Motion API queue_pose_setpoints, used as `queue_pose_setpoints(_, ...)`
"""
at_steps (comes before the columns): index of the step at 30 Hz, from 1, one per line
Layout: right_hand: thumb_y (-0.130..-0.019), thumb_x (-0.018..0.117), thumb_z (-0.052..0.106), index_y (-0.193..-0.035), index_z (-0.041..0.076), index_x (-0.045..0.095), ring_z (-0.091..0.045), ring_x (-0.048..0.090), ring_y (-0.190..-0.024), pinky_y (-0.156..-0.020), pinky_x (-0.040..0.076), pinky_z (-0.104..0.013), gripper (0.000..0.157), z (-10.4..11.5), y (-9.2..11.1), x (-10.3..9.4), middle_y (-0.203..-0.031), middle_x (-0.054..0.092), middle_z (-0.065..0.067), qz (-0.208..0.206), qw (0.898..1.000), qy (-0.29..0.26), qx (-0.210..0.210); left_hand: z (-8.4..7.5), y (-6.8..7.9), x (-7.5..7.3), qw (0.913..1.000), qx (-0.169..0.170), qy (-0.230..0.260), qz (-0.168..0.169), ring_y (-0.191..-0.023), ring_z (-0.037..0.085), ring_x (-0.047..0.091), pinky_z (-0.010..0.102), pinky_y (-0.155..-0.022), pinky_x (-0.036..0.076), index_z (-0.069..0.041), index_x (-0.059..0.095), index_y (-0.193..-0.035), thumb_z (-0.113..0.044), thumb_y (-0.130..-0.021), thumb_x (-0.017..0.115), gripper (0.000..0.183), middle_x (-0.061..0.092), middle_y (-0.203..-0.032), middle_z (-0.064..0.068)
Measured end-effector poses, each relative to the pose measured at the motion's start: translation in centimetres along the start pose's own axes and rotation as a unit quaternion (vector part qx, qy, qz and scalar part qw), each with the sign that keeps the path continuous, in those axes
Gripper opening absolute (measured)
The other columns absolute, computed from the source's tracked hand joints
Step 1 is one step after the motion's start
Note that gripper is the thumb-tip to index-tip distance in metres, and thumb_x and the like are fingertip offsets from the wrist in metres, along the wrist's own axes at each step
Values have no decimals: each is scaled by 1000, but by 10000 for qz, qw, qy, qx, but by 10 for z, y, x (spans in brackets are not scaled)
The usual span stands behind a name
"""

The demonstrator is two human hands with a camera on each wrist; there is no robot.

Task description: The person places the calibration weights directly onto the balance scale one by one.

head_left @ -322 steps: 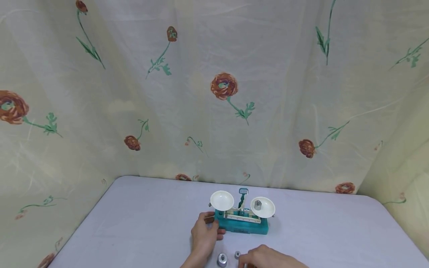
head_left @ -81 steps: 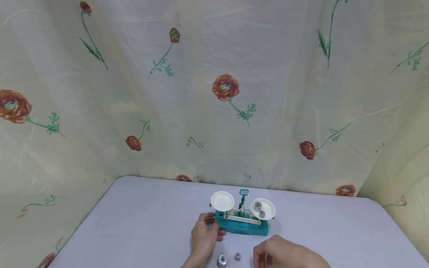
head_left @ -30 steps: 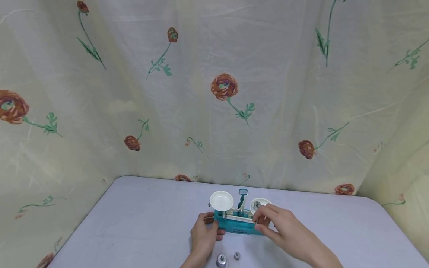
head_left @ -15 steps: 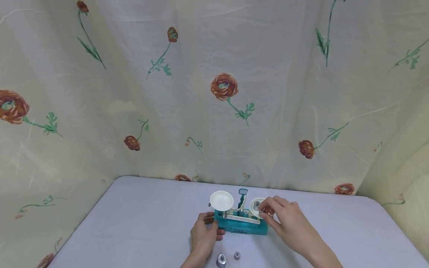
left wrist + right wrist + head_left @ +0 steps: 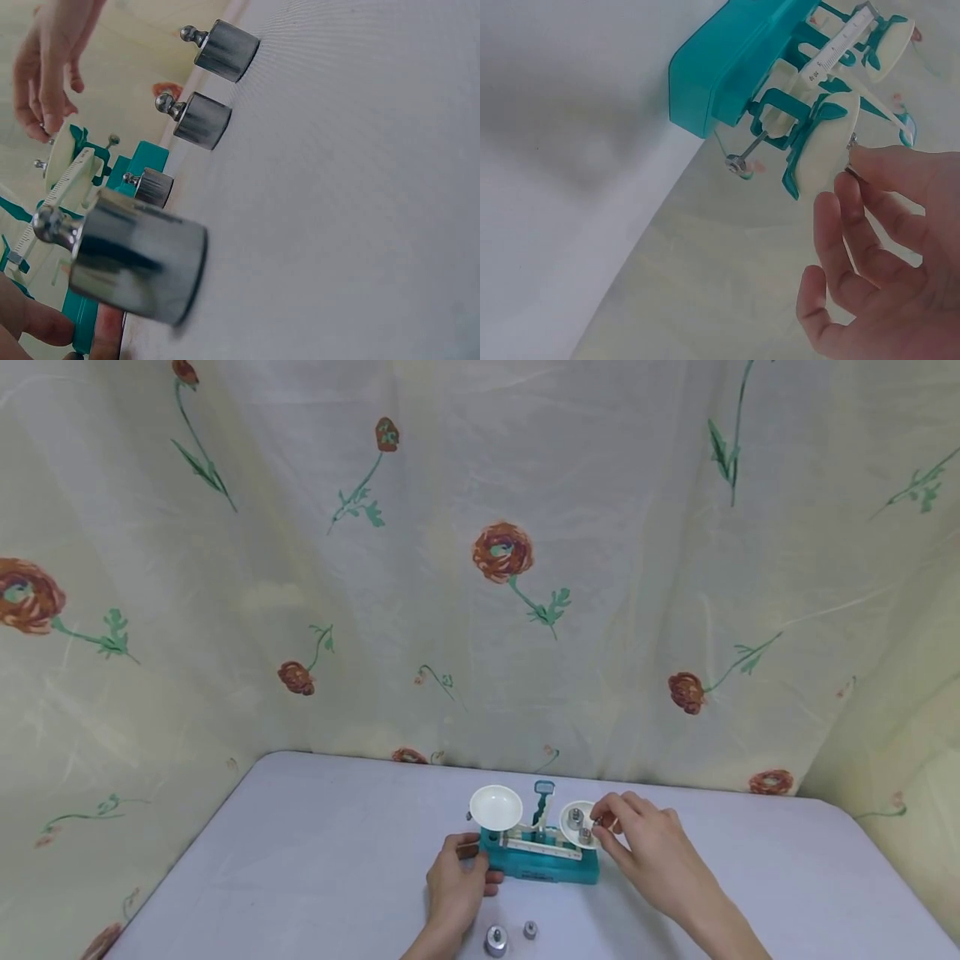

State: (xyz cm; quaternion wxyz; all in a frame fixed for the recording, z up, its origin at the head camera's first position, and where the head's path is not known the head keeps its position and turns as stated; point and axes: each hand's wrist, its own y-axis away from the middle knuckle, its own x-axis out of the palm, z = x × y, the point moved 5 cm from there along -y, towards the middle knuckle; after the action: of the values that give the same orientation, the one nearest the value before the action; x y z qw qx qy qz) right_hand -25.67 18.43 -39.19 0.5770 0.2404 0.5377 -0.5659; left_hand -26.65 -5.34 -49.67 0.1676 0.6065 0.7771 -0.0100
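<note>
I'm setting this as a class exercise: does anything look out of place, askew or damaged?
Nothing stands out: the teal plastic balance scale sits flat, its round white pans are mounted, and the silver metal weights on the lavender table stand upright.

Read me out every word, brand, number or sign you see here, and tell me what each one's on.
Nothing is clear enough to quote for certain.
White beam of the balance: tick marks and numerals, too small and blurred to read.
Front of the teal base: dark lettering, too small to read.
Metal weights in the left wrist view: no marking can be made out.
</note>
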Motion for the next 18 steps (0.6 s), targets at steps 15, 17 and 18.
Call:
queue_pose_setpoints(15,-96,81,18,-105,20,75,-8,59,-83,-76,43,-36,10,-3,-6,8,-94,70,6,208,9990,98,374,0,0,-1,9999,95,33,34,-69,9,73,25,-62,65,0,59,-138,-6,-104,62,35,70,-124,22)
queue_pose_setpoints(17,-96,81,18,-104,20,75,-8,59,-83,-75,42,-35,10,-3,-7,7,-92,70,6,173,9991,88,380,0,0,-1,9999,105,37,25,-69,9,73,25,-62,65,1,59,-138,-6,-104,63,35,70,-124,22)
queue_pose_setpoints(18,-96,81,17,-104,20,75,-8,59,-82,-75,41,-35,10,-3,-7,7,-92,70,6,152,9991,89,386,0,0,-1,9999,113,34,16,-69,9,73,25,-62,65,1,59,-138,-6,-104,63,35,70,-123,22)
